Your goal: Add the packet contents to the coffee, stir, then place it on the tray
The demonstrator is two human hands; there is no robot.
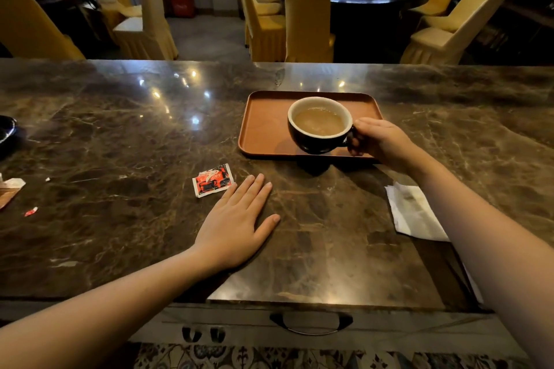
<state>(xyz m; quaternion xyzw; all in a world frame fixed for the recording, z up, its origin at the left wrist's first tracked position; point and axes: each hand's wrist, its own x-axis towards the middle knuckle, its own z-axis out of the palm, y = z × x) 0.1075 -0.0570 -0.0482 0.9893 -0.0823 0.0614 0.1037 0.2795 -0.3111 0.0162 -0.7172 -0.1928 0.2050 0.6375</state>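
Note:
A dark cup [317, 141] with a white inside holds milky brown coffee. My right hand [379, 141] grips its handle and holds it just above the near edge of the brown tray [263, 126]; a shadow lies under it. A torn red and white packet [212, 180] lies flat on the marble counter. My left hand [236, 222] rests palm down on the counter just right of the packet, fingers spread, holding nothing.
A white folded napkin [415, 213] lies under my right forearm. Scraps of torn wrapper [10, 189] and a small red bit [31, 211] lie at the left, near a dark dish [6, 132]. Yellow covered chairs [308, 27] stand beyond the counter.

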